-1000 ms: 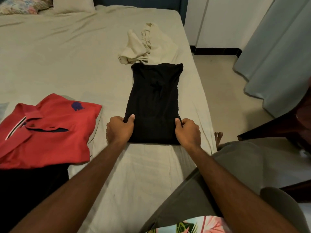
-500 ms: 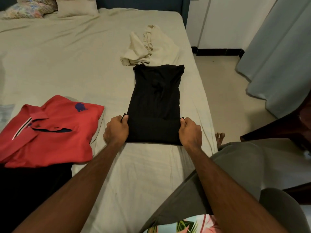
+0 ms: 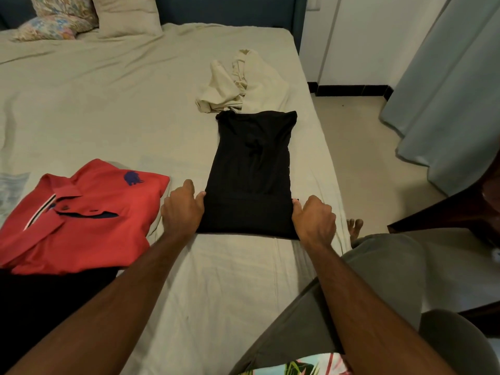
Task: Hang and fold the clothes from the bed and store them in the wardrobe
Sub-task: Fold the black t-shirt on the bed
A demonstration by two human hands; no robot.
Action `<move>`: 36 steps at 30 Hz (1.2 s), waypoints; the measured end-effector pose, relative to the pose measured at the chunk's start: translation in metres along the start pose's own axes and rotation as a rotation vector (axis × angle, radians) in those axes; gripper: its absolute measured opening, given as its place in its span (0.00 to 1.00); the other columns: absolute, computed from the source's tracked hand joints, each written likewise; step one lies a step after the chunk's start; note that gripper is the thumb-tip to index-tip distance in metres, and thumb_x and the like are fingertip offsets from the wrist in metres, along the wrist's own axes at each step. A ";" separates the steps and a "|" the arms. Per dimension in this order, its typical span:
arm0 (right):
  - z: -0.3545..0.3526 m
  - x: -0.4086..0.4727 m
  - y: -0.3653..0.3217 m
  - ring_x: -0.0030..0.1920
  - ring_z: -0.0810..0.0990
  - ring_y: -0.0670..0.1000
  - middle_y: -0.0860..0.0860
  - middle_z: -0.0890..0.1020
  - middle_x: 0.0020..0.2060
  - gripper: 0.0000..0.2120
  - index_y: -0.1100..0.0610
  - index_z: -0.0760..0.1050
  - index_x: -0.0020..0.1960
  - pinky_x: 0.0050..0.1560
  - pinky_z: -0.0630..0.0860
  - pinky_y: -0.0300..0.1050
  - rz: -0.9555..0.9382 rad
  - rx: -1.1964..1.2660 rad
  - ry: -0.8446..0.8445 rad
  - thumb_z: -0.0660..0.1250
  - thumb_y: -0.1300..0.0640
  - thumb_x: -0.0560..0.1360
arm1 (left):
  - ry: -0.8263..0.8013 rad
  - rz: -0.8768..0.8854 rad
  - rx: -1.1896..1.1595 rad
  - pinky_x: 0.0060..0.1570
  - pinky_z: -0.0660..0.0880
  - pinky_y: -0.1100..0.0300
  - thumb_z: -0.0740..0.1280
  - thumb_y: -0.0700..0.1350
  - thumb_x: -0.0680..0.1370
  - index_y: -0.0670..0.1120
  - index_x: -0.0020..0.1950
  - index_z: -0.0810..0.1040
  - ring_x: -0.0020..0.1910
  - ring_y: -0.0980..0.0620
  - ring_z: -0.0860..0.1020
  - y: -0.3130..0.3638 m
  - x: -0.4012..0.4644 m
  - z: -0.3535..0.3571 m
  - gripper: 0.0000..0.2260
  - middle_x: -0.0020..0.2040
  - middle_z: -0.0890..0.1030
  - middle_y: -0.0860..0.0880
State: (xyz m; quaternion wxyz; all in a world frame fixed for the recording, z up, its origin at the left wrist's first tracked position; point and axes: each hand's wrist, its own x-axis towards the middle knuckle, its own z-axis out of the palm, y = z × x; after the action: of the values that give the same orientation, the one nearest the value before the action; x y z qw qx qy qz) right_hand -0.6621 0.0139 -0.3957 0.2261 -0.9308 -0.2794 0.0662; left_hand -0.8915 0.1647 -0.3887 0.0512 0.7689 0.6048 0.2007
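A black garment (image 3: 253,169), folded into a long narrow strip, lies flat on the bed (image 3: 108,109) near its right edge. My left hand (image 3: 182,208) grips its near left corner, thumb on top of the cloth. My right hand (image 3: 313,219) grips the near right corner the same way. A crumpled beige garment (image 3: 243,82) lies just beyond the black one. A folded red polo shirt (image 3: 81,217) with a blue logo rests to the left, on top of a dark garment (image 3: 40,299).
Pillows (image 3: 89,17) lie at the head of the bed. A grey curtain (image 3: 446,90) hangs on the right above the bare floor (image 3: 359,147). A dark wooden piece of furniture (image 3: 460,209) stands at the right edge.
Both hands have slid slightly outward along the near end of the black garment, from on top of its corners to its side edges. The garment has stayed flat.
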 end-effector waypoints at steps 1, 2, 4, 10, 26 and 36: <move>-0.001 -0.001 0.001 0.49 0.80 0.58 0.56 0.82 0.48 0.15 0.60 0.76 0.55 0.45 0.76 0.50 -0.044 0.030 0.054 0.63 0.47 0.83 | 0.064 0.077 -0.013 0.39 0.69 0.50 0.66 0.49 0.82 0.43 0.47 0.74 0.42 0.39 0.78 0.001 -0.006 -0.002 0.10 0.42 0.79 0.42; -0.002 -0.002 0.001 0.48 0.80 0.57 0.56 0.81 0.48 0.11 0.59 0.76 0.54 0.46 0.77 0.51 -0.138 0.059 0.124 0.63 0.51 0.83 | 0.106 0.190 -0.059 0.42 0.70 0.50 0.65 0.48 0.82 0.43 0.49 0.76 0.44 0.41 0.78 0.003 -0.014 -0.003 0.08 0.43 0.79 0.43; 0.000 -0.009 -0.002 0.49 0.79 0.55 0.54 0.81 0.49 0.08 0.58 0.77 0.55 0.51 0.78 0.53 -0.411 0.119 0.197 0.61 0.56 0.83 | 0.039 0.430 -0.194 0.55 0.71 0.51 0.60 0.49 0.84 0.45 0.59 0.78 0.55 0.46 0.78 0.014 -0.031 -0.002 0.12 0.55 0.81 0.46; 0.019 -0.029 -0.002 0.82 0.45 0.46 0.47 0.49 0.83 0.29 0.52 0.47 0.84 0.80 0.43 0.53 -0.668 -0.097 -0.369 0.45 0.43 0.86 | -0.347 0.640 0.004 0.79 0.54 0.50 0.35 0.64 0.82 0.49 0.82 0.57 0.81 0.57 0.52 0.011 -0.041 0.020 0.34 0.82 0.57 0.52; -0.013 0.000 0.050 0.81 0.37 0.45 0.45 0.37 0.81 0.33 0.48 0.33 0.82 0.82 0.44 0.51 -0.884 -0.427 -0.491 0.43 0.38 0.83 | -0.492 0.759 0.150 0.78 0.47 0.52 0.50 0.75 0.77 0.53 0.84 0.44 0.81 0.59 0.42 -0.055 -0.017 -0.008 0.42 0.83 0.43 0.57; -0.051 0.013 0.022 0.82 0.50 0.48 0.45 0.55 0.82 0.23 0.45 0.55 0.82 0.80 0.50 0.49 -0.691 -0.166 -0.802 0.48 0.47 0.87 | -0.676 0.840 0.509 0.64 0.66 0.51 0.19 0.74 0.63 0.59 0.82 0.51 0.80 0.56 0.57 -0.022 0.023 -0.044 0.53 0.82 0.57 0.57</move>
State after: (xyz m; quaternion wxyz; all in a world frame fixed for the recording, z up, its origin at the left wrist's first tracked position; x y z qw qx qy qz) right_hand -0.6274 -0.0145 -0.3603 0.0358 -0.7010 -0.6383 0.3161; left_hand -0.9237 0.1849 -0.3503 -0.0290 0.9517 0.2280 -0.2035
